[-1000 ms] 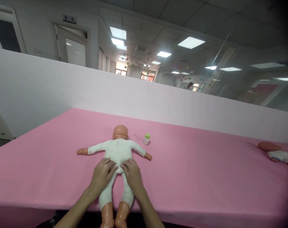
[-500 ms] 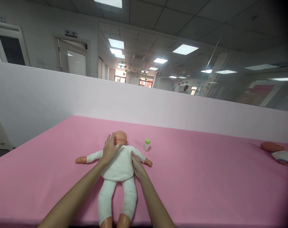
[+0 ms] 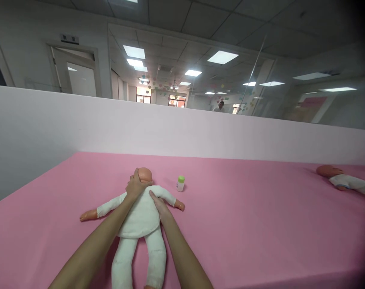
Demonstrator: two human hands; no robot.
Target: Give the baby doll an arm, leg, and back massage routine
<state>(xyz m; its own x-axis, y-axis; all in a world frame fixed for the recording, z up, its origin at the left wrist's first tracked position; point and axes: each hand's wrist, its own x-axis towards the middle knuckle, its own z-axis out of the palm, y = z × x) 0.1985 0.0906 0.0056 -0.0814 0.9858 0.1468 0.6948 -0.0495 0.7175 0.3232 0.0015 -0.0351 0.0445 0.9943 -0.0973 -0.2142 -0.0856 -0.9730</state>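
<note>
A baby doll [image 3: 142,218] in white clothes lies on the pink padded surface [image 3: 245,224], its head toward the far wall and its legs toward me. My left hand [image 3: 135,186] is closed around the left side of the doll's head and neck, partly covering the head. At the right side of the chest, below the armpit, my right hand [image 3: 161,205] grips the body. Its thumb rests on the front of the shirt, and its other fingers are hidden. Both doll arms stretch out sideways.
A small white bottle with a green cap [image 3: 180,183] stands right of the doll's head. Another doll [image 3: 347,180] lies at the far right. A low white wall [image 3: 185,134] with glass above borders the back. A person [image 3: 220,106] shows beyond the glass.
The view has turned right. My right hand sits further in on the doll's chest, and my left hand wraps more closely round the head. The doll's body has tilted slightly.
</note>
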